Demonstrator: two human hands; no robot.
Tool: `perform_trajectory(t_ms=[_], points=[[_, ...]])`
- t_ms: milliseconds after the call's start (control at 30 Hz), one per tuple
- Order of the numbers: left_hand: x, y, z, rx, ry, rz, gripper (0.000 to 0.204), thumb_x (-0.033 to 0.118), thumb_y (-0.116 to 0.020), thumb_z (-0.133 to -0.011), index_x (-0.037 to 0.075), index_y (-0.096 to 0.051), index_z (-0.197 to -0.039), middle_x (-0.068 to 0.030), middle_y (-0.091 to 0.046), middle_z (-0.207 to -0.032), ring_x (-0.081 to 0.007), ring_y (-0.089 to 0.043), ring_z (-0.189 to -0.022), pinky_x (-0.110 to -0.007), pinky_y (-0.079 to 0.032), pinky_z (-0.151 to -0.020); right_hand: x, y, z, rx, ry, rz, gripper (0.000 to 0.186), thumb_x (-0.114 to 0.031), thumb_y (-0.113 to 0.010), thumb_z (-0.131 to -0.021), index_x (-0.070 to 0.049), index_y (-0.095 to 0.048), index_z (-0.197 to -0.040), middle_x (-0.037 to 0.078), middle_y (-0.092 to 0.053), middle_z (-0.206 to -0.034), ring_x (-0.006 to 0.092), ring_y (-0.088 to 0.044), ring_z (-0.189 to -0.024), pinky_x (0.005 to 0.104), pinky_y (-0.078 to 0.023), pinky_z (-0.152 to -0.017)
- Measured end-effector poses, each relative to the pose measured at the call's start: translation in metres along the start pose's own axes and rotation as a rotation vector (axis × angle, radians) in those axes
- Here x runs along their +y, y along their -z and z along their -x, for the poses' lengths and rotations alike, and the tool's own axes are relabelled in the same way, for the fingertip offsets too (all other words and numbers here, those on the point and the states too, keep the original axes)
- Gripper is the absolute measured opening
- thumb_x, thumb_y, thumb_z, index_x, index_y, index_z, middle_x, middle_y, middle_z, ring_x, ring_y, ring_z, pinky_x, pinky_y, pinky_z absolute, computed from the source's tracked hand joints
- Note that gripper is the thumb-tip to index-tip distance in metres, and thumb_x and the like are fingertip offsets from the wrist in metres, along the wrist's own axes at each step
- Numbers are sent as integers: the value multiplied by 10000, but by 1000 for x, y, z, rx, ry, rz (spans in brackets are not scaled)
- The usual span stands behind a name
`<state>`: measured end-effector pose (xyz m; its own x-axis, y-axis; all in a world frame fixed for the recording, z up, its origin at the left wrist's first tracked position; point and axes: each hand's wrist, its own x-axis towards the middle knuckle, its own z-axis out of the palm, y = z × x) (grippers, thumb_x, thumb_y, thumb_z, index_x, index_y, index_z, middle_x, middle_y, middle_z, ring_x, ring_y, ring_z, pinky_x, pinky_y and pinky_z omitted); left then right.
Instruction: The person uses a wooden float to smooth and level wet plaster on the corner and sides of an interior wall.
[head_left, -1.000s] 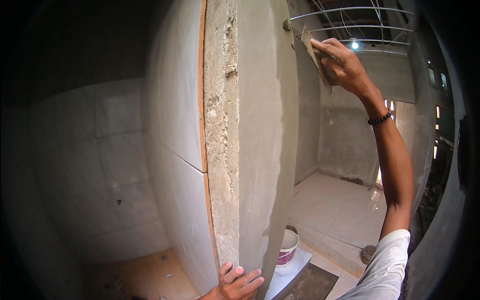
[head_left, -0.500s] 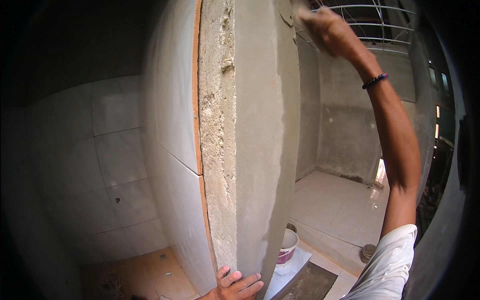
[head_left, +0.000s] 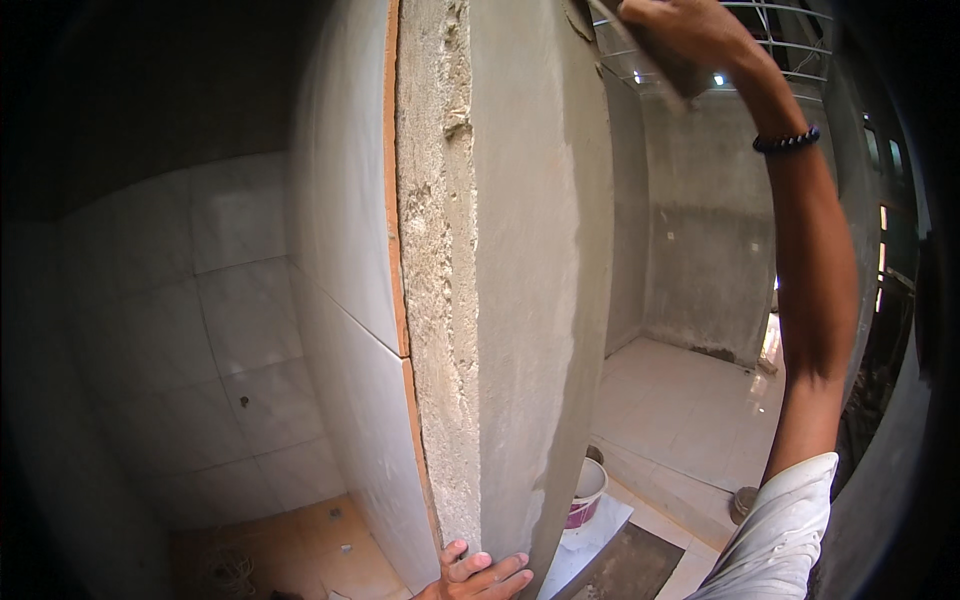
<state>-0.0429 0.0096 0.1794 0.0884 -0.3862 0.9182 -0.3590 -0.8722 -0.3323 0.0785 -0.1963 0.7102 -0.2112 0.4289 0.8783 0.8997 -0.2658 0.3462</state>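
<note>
A wall end [head_left: 525, 250] stands upright before me, with smooth grey plaster on its right part and a darker, damp-looking strip along the right edge. Beside the plaster runs a rough bare strip [head_left: 435, 300]. My left hand [head_left: 485, 578] lies low against the wall end, fingers apart and touching its surface, holding nothing. High on the right, my raised right hand [head_left: 700, 35] is closed on a flat trowel [head_left: 665, 60], blurred and partly cut off by the top edge. A ridge of wet mortar [head_left: 580, 18] clings to the wall's upper right edge near it.
Left of the rough strip, pale wall tiles [head_left: 350, 220] show an orange-brown edge. Down on the right, a white and purple bucket [head_left: 588, 490] stands on a marbled slab [head_left: 590, 545], near a small round container [head_left: 742, 503]. Loose string [head_left: 232, 570] lies on the left floor.
My right hand has moved a little right and up, and the trowel now shows beneath it. The left hand stays on the wall end. The view has shifted slightly.
</note>
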Motion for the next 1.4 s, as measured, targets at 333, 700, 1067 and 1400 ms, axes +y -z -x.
perform_trajectory(t_ms=[333, 700, 1067, 1400], points=[[0, 1, -4, -33, 12, 9, 259, 261, -593, -857, 199, -761, -1045, 37, -731, -1119, -292, -287, -1367, -510, -142, -1168, -29, -61, 135, 8, 105, 176, 445, -63, -540, -835, -5, -663, -1258, 184, -524, -743, 322, -538, -661, 448, -451, -641], [-1, 2, 3, -78, 19, -8, 259, 220, -618, -829, 202, -755, -1048, 53, -729, -1130, -297, -216, -1482, -502, -99, -1221, 38, 8, 35, 49, -138, -51, 507, -185, -502, -896, -52, -606, -1374, 130, -710, -1075, 188, -660, -915, 286, -526, -846], [-1, -1, 0, -6, 0, 19, 267, 233, -607, -840, 197, -754, -1060, 25, -726, -1140, -300, -303, -1383, -513, -167, -1177, -20, -14, -11, 5, -134, -14, 492, -42, -496, -815, -19, -679, -1270, 172, -741, -1073, 226, -667, -796, 326, -549, -727], [-4, -1, 4, -30, 22, 23, 260, 248, -608, -846, 197, -763, -1048, 41, -735, -1122, -293, -256, -1467, -504, -128, -1222, 24, -7, 48, 69, -142, 25, 484, -134, -531, -862, -39, -641, -1324, 121, -710, -1116, 189, -653, -949, 301, -508, -885]])
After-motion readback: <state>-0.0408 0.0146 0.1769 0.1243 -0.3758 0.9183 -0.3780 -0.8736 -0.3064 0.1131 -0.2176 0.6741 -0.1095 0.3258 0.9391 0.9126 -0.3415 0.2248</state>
